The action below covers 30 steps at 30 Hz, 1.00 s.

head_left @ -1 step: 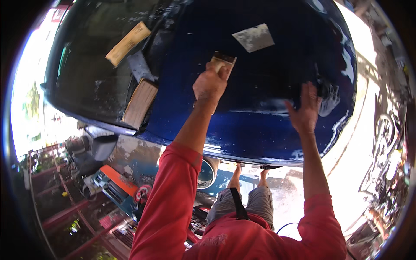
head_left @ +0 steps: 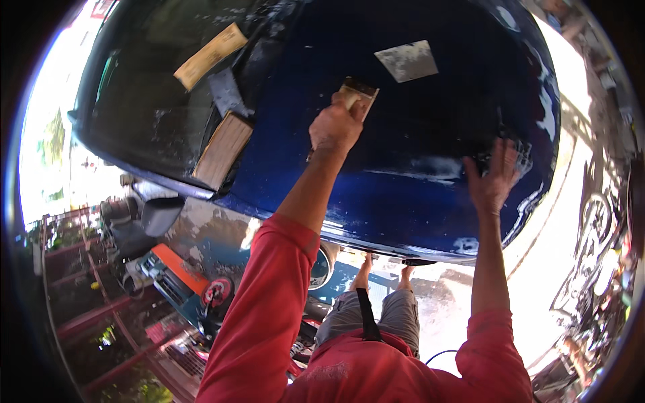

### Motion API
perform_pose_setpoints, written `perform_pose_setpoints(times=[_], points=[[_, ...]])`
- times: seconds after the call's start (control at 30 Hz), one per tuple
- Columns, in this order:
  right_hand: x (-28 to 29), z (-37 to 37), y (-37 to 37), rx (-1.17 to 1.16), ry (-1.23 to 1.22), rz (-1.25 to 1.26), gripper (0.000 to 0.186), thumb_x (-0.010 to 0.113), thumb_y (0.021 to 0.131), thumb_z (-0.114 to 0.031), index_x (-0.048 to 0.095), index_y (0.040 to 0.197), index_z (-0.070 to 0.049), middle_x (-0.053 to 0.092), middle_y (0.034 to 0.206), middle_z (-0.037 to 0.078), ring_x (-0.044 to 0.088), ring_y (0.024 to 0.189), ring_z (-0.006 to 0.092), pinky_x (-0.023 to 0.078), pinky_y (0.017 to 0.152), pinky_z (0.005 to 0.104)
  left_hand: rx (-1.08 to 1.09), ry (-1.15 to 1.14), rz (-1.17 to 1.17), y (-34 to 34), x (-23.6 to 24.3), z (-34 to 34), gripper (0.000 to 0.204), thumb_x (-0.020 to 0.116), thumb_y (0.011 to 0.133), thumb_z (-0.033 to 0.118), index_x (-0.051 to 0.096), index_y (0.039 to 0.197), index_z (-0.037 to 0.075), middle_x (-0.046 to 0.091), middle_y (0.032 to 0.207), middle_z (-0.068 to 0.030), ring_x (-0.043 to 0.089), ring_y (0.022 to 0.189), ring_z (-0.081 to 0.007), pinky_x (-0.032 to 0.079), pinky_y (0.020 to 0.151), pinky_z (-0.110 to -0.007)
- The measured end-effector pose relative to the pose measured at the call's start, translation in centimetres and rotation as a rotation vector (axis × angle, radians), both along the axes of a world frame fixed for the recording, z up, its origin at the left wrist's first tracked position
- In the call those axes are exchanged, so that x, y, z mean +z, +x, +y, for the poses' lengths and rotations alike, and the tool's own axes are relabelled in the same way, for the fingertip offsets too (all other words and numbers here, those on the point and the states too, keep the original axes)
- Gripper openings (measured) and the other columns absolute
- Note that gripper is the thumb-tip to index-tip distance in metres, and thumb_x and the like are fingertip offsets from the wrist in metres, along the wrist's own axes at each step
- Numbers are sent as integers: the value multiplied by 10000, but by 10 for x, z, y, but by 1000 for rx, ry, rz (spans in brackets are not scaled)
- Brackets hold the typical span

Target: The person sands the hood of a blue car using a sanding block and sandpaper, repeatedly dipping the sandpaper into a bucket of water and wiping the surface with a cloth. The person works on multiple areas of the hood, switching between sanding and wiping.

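My left hand (head_left: pixel 338 127) is closed around a long sanding block (head_left: pixel 361 94) with a pale body and a dark far end. It rests on the dark blue car hood (head_left: pixel 289 154); the grip hides much of the block. Toward the right end of the hood, my right hand (head_left: pixel 495 180) is open, fingers spread, palm toward the paint beside a whitish smeared patch. Beyond the block lies a grey, blotchy sheet (head_left: pixel 408 62), probably sandpaper.
By the windshield (head_left: pixel 144 101) lie a yellowish curved strip (head_left: pixel 210 56), a grey strip (head_left: pixel 228 93) and a wooden block (head_left: pixel 224 151). A side mirror (head_left: pixel 161 215) juts out at the left. Below it is an orange-and-teal machine (head_left: pixel 178 272). Clutter with a bicycle wheel (head_left: pixel 594 218) lines the right.
The whole scene has shifted slightly rightward in the picture. My right hand has slid a little nearer to me and to the right over the hood. My left hand still grips the sanding block.
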State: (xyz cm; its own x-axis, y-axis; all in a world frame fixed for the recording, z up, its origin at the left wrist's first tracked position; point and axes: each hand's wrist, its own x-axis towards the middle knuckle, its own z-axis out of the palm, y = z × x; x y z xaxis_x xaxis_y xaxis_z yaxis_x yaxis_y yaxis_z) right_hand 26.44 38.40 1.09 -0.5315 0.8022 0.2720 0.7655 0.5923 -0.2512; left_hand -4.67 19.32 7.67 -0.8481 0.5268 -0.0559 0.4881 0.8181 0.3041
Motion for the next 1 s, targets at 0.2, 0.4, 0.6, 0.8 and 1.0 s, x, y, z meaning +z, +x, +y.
perform_pose_setpoints(times=[0.2,0.4,0.6,0.8,1.0], points=[[-63,100,35,-736,-281,205,1112,567,814,-943,370,1676,-269,315,1750,97,230,1624,417,127,1226,792,-139,8,-87,31,6,-51,461,630,1041,490,602,1277,95,780,943,-249,774,904,-448,632,814,-561],[-86,110,33,-758,-242,281,1091,526,833,-950,421,1640,-224,388,1704,75,249,1622,384,107,1226,795,0,-34,146,-71,20,-3,489,592,1038,524,637,1180,59,776,950,-263,768,933,-470,624,840,-556],[-66,104,29,-735,-256,242,1077,499,864,-936,416,1635,-190,391,1690,114,257,1609,423,149,1196,816,24,-16,45,-12,15,-12,425,639,1028,492,650,1146,84,765,940,-278,759,868,-479,625,785,-584],[-66,101,25,-733,-249,253,1051,498,887,-914,386,1645,-194,360,1701,141,237,1612,439,133,1202,812,-27,-77,20,5,13,-25,385,712,993,443,629,1184,119,758,897,-273,752,827,-485,627,748,-583],[-62,102,27,-734,-288,205,1037,486,899,-908,371,1649,-201,340,1705,166,221,1616,444,127,1205,807,153,61,213,-71,15,19,528,595,1023,559,662,1110,42,756,974,-307,744,976,-492,602,868,-583]])
